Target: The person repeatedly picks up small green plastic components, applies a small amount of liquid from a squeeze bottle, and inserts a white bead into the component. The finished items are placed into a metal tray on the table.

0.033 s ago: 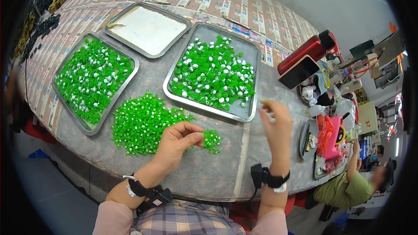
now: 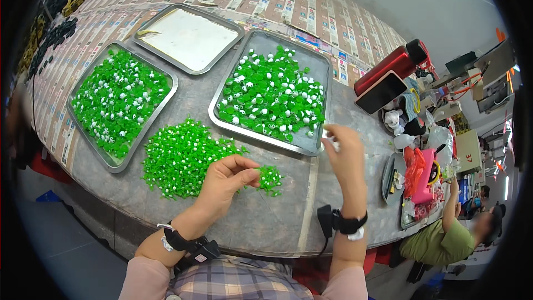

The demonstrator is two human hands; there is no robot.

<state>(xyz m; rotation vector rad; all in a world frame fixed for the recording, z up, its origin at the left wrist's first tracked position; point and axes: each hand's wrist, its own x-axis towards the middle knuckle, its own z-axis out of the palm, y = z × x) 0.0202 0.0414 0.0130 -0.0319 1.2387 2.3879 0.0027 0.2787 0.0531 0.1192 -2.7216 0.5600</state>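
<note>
My left hand [image 2: 229, 182] is pinched, thumb against forefinger, just over a small cluster of green pieces [image 2: 270, 180]. Whatever its fingertips hold is too small to make out. Beside it spreads a larger heap of small green and white plastic pieces [image 2: 180, 158]. My right hand [image 2: 345, 150] has its fingers curled together at the near right corner of a metal tray [image 2: 266, 135]. Something whitish shows at those fingers, but I cannot tell what. In that tray lie round green and white pieces [image 2: 272, 91].
A second metal tray [image 2: 145, 129] of green and white pieces stands at left. Behind is a tray with a white bottom [image 2: 189, 36]. At right are a red bottle [image 2: 388, 66], a phone [image 2: 381, 92] and a pink container [image 2: 426, 178]. A person in green [image 2: 438, 241] sits beyond.
My right hand has shifted slightly left and nearer to the tray's corner. My left hand and the trays stay where they were.
</note>
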